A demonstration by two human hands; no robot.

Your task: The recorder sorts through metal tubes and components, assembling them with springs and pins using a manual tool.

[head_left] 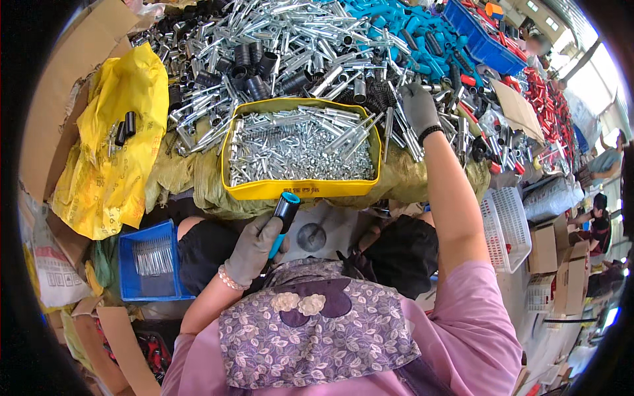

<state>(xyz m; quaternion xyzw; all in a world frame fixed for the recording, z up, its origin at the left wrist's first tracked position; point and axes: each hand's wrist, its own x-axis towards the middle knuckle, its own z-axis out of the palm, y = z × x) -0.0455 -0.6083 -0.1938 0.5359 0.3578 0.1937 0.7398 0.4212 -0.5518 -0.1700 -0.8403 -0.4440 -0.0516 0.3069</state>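
My left hand (255, 247), in a grey glove, is closed around a black-and-blue tool handle (286, 210), held tilted up in front of the yellow tray. My right hand (419, 111), also gloved, reaches forward to the heap of metal parts right of the tray. Its fingers look curled down at the heap, and what they grip, if anything, is hidden. The yellow tray (300, 190) holds many small silver pins, springs and rods. Behind it lies a large heap of silver metal tubes (290, 39), with black ribbed sleeves (254, 59) among them.
Blue plastic parts (422, 39) and a blue crate (485, 36) lie at the far right, with red parts (548, 112) beyond. A yellow bag (109, 152) hangs at left over cardboard. A blue bin (153, 290) with metal pieces stands by my left leg; a white basket (507, 228) stands right.
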